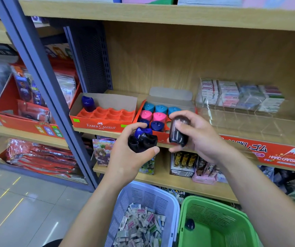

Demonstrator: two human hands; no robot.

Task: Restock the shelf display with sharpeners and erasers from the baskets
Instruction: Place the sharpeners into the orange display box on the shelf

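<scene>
The right hand (pixel 202 138) grips a dark, brownish sharpener (pixel 177 131) upright between thumb and curled fingers. Just beside it, the left hand (pixel 125 163) cradles a small cluster: two black sharpeners (pixel 143 142) and a blue sharpener (pixel 140 131) tucked behind them, with the thumb closed under the bundle.

Directly behind both hands sits an open red display box (pixel 169 94) on the shelf. It holds a back row of teal sharpeners (pixel 161 108), then pink sharpeners (pixel 158 117), then dark blue sharpeners (pixel 157 126); the hands cover its front row, so how full that is cannot be told. Beyond the left hand stands a second red box (pixel 100 125), with bare moulded slots except for one dark blue sharpener standing in its far left corner (pixel 88 103).

Past the right hand, a clear acrylic case (pixel 250 120) holds stacked eraser packs (pixel 241 97) at its back. A red eraser banner (pixel 276 155) runs along the shelf edge below it.

Beneath the forearms are two baskets side by side. The pale basket (pixel 143 195), under the left arm, is heaped with wrapped erasers (pixel 139 227). The green basket (pixel 214 216), under the right arm, shows a single dark sharpener (pixel 189 224) against its near wall.

Under the hands, a lower shelf carries card packs (pixel 184 163). A grey upright post (pixel 54 97) stands left of the left hand.
</scene>
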